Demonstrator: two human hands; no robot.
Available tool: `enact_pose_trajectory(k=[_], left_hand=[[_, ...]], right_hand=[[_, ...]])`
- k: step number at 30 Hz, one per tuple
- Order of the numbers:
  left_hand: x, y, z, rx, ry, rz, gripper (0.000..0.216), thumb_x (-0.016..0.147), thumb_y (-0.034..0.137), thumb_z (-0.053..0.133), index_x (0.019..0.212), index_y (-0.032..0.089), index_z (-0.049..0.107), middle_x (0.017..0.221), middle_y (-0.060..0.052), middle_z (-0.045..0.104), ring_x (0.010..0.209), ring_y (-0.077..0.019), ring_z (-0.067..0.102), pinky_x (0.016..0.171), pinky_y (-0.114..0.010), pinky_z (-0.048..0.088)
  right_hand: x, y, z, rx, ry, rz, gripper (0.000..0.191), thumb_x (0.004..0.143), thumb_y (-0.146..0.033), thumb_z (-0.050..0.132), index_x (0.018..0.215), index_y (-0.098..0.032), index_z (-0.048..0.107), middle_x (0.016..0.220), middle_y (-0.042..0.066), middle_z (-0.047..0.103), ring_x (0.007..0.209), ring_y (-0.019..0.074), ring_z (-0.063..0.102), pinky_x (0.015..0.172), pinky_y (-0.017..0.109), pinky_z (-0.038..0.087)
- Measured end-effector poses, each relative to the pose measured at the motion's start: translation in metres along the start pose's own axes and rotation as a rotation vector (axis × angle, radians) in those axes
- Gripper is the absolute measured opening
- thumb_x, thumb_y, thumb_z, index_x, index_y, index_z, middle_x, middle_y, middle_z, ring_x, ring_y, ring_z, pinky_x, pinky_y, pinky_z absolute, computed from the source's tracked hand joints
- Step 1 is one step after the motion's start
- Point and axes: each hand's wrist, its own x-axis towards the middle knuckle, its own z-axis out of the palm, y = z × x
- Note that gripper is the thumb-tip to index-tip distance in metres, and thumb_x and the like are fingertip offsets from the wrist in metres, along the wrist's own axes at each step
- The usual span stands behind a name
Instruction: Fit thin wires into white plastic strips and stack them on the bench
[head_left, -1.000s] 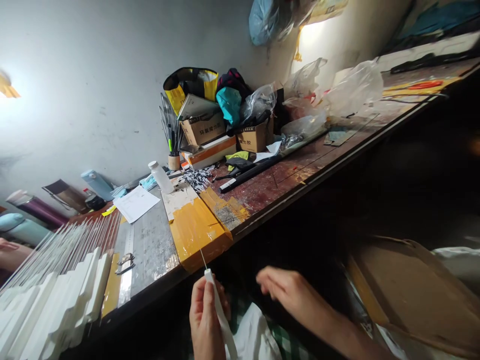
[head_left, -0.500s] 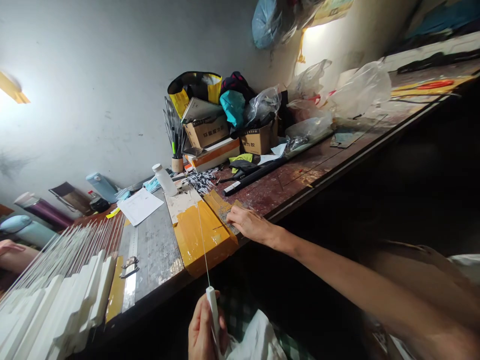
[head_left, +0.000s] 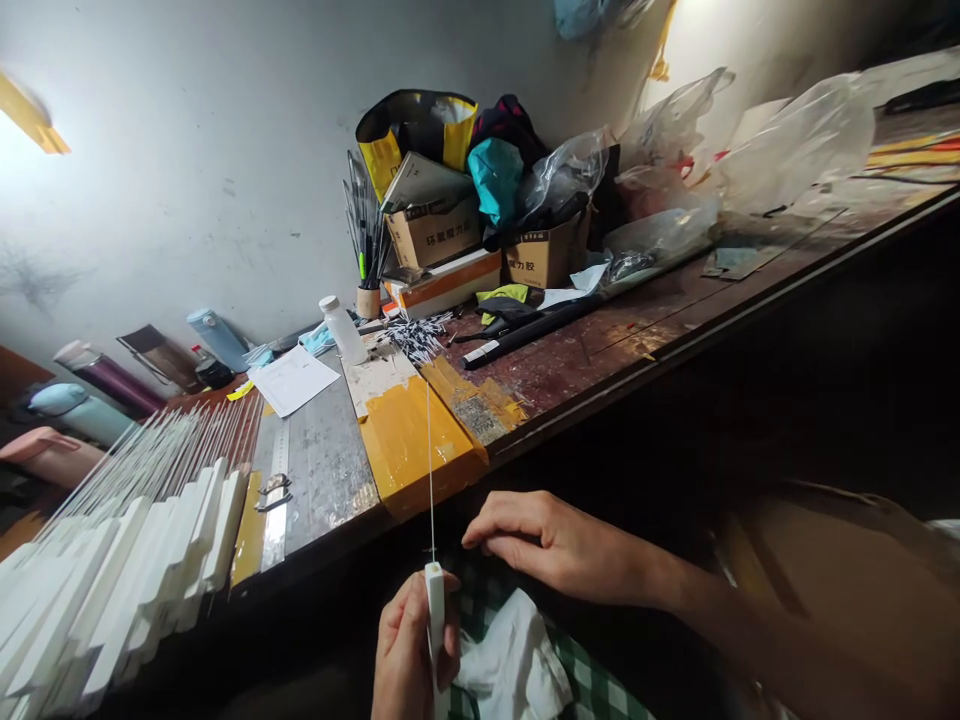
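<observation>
My left hand (head_left: pixel 412 630) is wrapped around a white, square-sided handle (head_left: pixel 435 610) at the bottom middle. A thin pale rod (head_left: pixel 430 460) rises from the handle's top end, over the yellow-taped block on the bench. Just right of the rod is my right hand (head_left: pixel 540 540), its fingers curled together in a pinch, in front of the bench edge. A small dark sliver shows by the rod's base, but whatever the right fingertips hold is too small to name. Below the hands, a white cloth (head_left: pixel 514 660) lies on green checked fabric (head_left: pixel 592 685).
Many white handles with thin rods (head_left: pixel 150 560) lie at left. The yellow-taped block (head_left: pixel 416 440) sits at the bench edge, beside a metal ruler (head_left: pixel 277 510). A translucent bottle (head_left: pixel 343 330), small black-and-white pieces (head_left: pixel 420 338), cardboard boxes (head_left: pixel 439 235) and plastic bags (head_left: pixel 802 145) stand behind.
My right hand has come off the taped patch on the bench and moved down toward the rod's base. My left hand keeps its grip on the handle. The view has shifted slightly.
</observation>
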Motion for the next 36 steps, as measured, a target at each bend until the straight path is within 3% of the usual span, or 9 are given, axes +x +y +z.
enact_pose_trajectory(k=[6,10,13,17,20,24,28,32,36], left_hand=[[-0.002,0.002,-0.002,0.018,0.013,0.015,0.042,0.072,0.053,0.068,0.077,0.011,0.071,0.045,0.004,0.043,0.037,-0.0033,0.029,0.037,-0.017,0.017],[-0.003,0.001,0.0,0.094,0.097,0.103,0.035,0.072,0.048,0.072,0.078,0.013,0.069,0.053,0.003,0.048,0.047,-0.0063,0.038,0.045,-0.017,0.028],[-0.004,0.0,0.004,0.176,0.187,0.261,0.025,0.07,0.039,0.076,0.075,0.016,0.067,0.066,0.001,0.056,0.062,-0.0102,0.047,0.057,-0.018,0.038],[-0.003,-0.004,0.012,0.232,0.28,0.519,0.018,0.068,0.03,0.078,0.074,0.019,0.065,0.079,0.0,0.057,0.075,-0.0124,0.052,0.068,-0.018,0.042],[-0.001,-0.008,0.017,0.201,0.344,0.607,0.02,0.066,0.027,0.08,0.073,0.019,0.063,0.079,0.002,0.054,0.073,-0.0108,0.053,0.068,-0.017,0.044],[0.002,-0.011,0.016,0.167,0.41,0.644,0.024,0.063,0.03,0.082,0.073,0.019,0.063,0.084,0.002,0.056,0.076,-0.0106,0.055,0.071,-0.016,0.045],[0.007,-0.013,0.011,0.158,0.44,0.627,0.027,0.06,0.034,0.083,0.073,0.019,0.066,0.083,0.001,0.061,0.079,-0.0125,0.057,0.075,-0.018,0.046],[0.012,-0.017,0.007,0.11,0.497,0.608,0.033,0.054,0.04,0.086,0.074,0.019,0.07,0.079,0.001,0.065,0.075,-0.0122,0.059,0.073,-0.018,0.047],[0.01,-0.019,0.006,0.157,0.499,0.573,0.036,0.052,0.043,0.086,0.076,0.02,0.071,0.074,0.001,0.068,0.069,-0.0138,0.061,0.061,-0.018,0.048]], right_hand=[[-0.007,-0.005,0.001,-0.019,-0.033,0.014,0.034,0.084,-0.003,0.05,0.102,-0.021,0.072,0.095,0.003,0.067,0.086,0.0134,0.065,0.08,0.022,0.05],[-0.009,-0.009,-0.006,-0.07,-0.071,0.034,0.034,0.083,-0.003,0.051,0.101,-0.021,0.073,0.093,0.003,0.069,0.084,0.0146,0.065,0.078,0.023,0.05],[-0.01,-0.011,-0.004,-0.017,-0.089,0.088,0.029,0.082,-0.005,0.053,0.095,-0.019,0.075,0.089,0.003,0.07,0.083,0.0147,0.066,0.076,0.022,0.049],[-0.011,-0.01,0.009,0.15,-0.137,0.315,0.022,0.08,-0.009,0.056,0.089,-0.017,0.074,0.08,0.001,0.072,0.07,0.0133,0.064,0.061,0.02,0.046],[-0.011,-0.006,0.02,0.126,-0.038,0.387,0.019,0.08,-0.011,0.054,0.086,-0.016,0.071,0.074,0.001,0.07,0.064,0.0124,0.06,0.055,0.019,0.043],[-0.009,0.004,0.017,-0.046,0.167,0.246,0.016,0.084,-0.012,0.054,0.084,-0.017,0.07,0.08,0.001,0.068,0.072,0.0137,0.063,0.066,0.022,0.048],[0.007,0.025,-0.015,-0.311,0.295,0.07,0.017,0.088,-0.013,0.052,0.093,-0.019,0.067,0.091,0.004,0.067,0.086,0.0162,0.064,0.08,0.027,0.05],[0.038,0.053,-0.048,-0.457,0.263,0.009,0.028,0.087,-0.001,0.045,0.098,-0.017,0.066,0.096,0.006,0.065,0.092,0.0171,0.062,0.087,0.029,0.048],[0.062,0.072,-0.058,-0.558,0.229,0.013,0.029,0.082,0.004,0.046,0.09,-0.017,0.065,0.092,0.006,0.063,0.088,0.0176,0.062,0.083,0.03,0.049]])
